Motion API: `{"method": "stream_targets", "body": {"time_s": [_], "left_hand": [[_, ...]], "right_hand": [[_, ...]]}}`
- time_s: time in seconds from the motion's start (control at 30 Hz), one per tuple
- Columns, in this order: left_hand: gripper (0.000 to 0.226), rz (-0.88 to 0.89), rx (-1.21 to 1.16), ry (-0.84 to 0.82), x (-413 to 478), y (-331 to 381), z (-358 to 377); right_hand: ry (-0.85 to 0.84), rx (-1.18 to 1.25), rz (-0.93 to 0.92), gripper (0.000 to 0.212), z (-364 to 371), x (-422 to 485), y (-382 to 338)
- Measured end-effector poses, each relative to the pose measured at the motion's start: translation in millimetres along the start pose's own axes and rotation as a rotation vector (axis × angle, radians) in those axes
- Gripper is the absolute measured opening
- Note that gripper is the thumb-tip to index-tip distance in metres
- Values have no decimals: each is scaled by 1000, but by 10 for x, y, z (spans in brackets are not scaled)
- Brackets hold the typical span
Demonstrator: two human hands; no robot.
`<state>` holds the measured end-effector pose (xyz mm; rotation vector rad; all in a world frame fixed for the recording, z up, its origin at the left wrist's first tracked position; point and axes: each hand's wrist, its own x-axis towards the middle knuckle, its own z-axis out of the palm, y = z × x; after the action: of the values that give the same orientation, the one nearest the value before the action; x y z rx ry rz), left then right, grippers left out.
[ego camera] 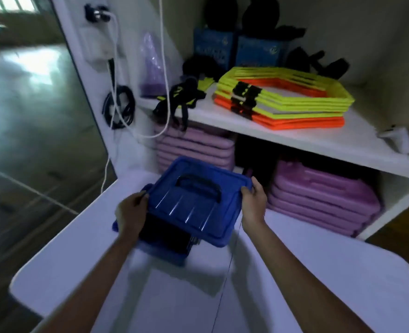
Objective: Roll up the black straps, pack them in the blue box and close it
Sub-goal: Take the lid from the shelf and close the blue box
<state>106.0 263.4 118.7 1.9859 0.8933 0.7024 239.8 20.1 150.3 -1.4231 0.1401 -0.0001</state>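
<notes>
A blue box (165, 254) stands on the white table (294, 272), with black straps (160, 233) showing inside at its near left. Its blue lid (194, 207), which has a black handle (198, 186), lies tilted and askew over the box, leaving the near left part uncovered. My left hand (131, 209) grips the lid's left edge. My right hand (255, 200) grips its right corner.
A white shelf (222, 116) behind the table carries stacked yellow and orange hexagon frames (282, 97), loose black straps (182, 97) and two blue cartons (237, 49). Purple pads (319, 195) are stacked below. White cables (117, 68) hang at the left.
</notes>
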Motion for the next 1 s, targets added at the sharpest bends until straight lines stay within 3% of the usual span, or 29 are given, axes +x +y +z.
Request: {"method": "stream_targets", "body": {"time_s": [0.13,0.37,0.53,0.8,1.0], "left_hand": [[27,-115,52,50,-102,-445,-203],[30,-128,36,57,-164,-805,-240],[33,-51,142,-84,-105,-1065,-192],[43,-41,114,-109,-17,-1133,-264],[39,-75,172,-109,52,-1226,-261]], "right_hand": [[-193,-270,-4,39,191,-308,580],[-295,-473,110,46,329,-507,1029],[-404,-585,135,63,396,-530,1067],[-524,-770,174,65,595,-225,990],[-529,-742,227,66,623,-149,1026]]}}
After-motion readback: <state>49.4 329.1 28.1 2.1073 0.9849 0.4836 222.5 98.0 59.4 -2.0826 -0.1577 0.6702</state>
